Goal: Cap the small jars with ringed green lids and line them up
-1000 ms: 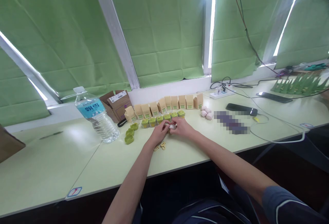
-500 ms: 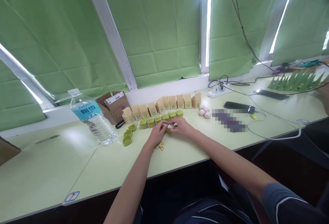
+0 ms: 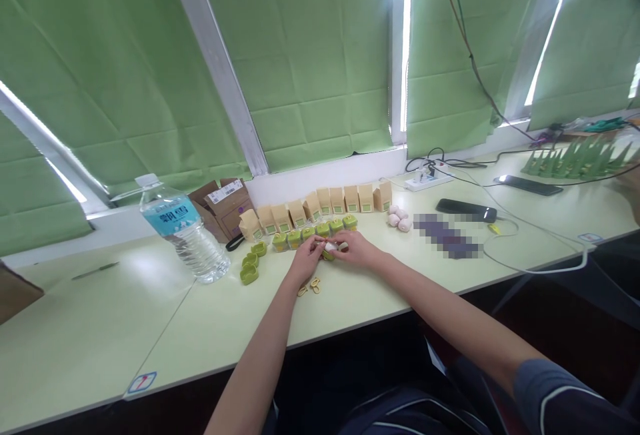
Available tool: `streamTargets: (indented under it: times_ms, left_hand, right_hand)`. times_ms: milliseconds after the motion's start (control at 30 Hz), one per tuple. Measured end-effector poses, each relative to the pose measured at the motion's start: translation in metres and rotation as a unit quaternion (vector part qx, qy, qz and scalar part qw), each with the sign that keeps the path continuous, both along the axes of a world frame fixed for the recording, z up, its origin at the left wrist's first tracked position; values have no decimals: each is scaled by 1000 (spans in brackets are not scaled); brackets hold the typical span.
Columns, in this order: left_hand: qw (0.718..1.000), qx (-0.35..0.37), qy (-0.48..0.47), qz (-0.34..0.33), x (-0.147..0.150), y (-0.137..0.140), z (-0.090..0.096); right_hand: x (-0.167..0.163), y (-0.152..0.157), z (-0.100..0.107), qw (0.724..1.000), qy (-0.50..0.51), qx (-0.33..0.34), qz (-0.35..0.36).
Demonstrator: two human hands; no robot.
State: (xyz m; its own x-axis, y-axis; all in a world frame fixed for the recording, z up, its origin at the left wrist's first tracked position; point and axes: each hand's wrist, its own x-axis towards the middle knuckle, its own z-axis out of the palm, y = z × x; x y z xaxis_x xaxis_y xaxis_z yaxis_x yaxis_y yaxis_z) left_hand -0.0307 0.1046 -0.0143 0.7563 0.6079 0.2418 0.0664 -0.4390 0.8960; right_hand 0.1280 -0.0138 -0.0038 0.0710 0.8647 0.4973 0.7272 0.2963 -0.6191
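Close together over the table, my left hand [image 3: 306, 260] and my right hand [image 3: 356, 249] pinch a small white piece [image 3: 331, 246] between their fingertips. Under it shows a green piece [image 3: 328, 256], mostly covered by my fingers; whether the white piece sits inside it I cannot tell. Just beyond my fingers runs a row of small clear boxes with green lids [image 3: 323, 229]. Two yellow clip-like loops [image 3: 315, 285] lie nearer to me by my left wrist. Three green cup-shaped pieces [image 3: 249, 272] stand further left.
Small tan cartons [image 3: 352, 198] line the back. White balls [image 3: 400, 217], a black phone [image 3: 466, 210] and a power strip [image 3: 429, 182] lie right. A water bottle [image 3: 184, 228] and an open cardboard box [image 3: 223, 208] stand left. A white cable [image 3: 535, 270] crosses the right side.
The fingers of my right hand have shifted slightly around the white piece, and more of its white surface shows. The surrounding things have stayed in place.
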Motion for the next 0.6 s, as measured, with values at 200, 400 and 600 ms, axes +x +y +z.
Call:
streamTargets:
  times_ms: [200,400,600]
  left_hand:
    - [999,15,-1,37,-1,0,5]
    - [997,77,18,22,-5,-16,16]
    - [987,143,49,48,-5,-23,18]
  right_hand:
    - [4,5,0,995,98,-17,12]
    - [7,4,2,987,162,-8,-20]
    - [4,1,5,992,120,18,-24]
